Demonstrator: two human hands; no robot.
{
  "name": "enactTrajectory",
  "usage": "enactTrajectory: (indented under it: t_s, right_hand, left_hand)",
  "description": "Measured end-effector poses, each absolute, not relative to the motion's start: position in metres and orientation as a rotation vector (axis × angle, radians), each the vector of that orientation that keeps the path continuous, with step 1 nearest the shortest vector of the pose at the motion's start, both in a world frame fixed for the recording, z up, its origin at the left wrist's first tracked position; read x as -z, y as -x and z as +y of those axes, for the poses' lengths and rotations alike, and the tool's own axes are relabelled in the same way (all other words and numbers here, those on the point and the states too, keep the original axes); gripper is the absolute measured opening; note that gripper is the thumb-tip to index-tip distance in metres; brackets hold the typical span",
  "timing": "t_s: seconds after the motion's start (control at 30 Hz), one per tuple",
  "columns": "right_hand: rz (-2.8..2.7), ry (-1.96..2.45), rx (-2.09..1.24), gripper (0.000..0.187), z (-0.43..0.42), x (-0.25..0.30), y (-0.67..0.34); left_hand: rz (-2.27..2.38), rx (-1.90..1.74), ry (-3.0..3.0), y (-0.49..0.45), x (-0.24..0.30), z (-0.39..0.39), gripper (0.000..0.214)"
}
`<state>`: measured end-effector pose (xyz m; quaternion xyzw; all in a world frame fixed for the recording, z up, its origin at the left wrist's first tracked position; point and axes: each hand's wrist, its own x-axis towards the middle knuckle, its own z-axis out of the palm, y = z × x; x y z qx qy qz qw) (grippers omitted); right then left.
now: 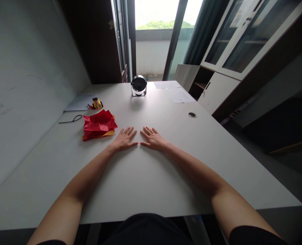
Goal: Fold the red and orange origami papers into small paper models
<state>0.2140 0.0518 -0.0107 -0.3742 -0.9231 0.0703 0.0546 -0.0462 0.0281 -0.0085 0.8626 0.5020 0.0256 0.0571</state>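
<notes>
Head view: my left hand [124, 140] and right hand [153, 140], palms down on the white table [145, 183].
Fingers spread wide, thumb tips nearly meeting; crumpled red sheets [99, 123] lie just beside my left hand, an orange layer [110, 133] under them; a looped black strip [69, 121] lies to their left; a round black device [139, 84] stands well ahead of my hands.

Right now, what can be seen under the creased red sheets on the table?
Under the creased red sheets, orange edges show along the near side. The rest is covered, so I cannot tell what else lies there.
</notes>
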Motion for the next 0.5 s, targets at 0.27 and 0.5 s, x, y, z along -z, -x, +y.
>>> enactTrajectory:
  t_s: [0.27, 0.5]
  right_hand:
    - [-2.792, 1.152, -0.204, 0.092, 0.0517, 0.0108, -0.2130]
    - [-2.791, 1.150, -0.194, 0.091, 0.0519, 0.0118, -0.2131]
  left_hand:
    - [1.490, -0.068, -2.624, 0.0453, 0.0059, 0.0281, 0.086]
    - [1.484, -0.088, -2.626, 0.0444, 0.0049, 0.0270, 0.086]
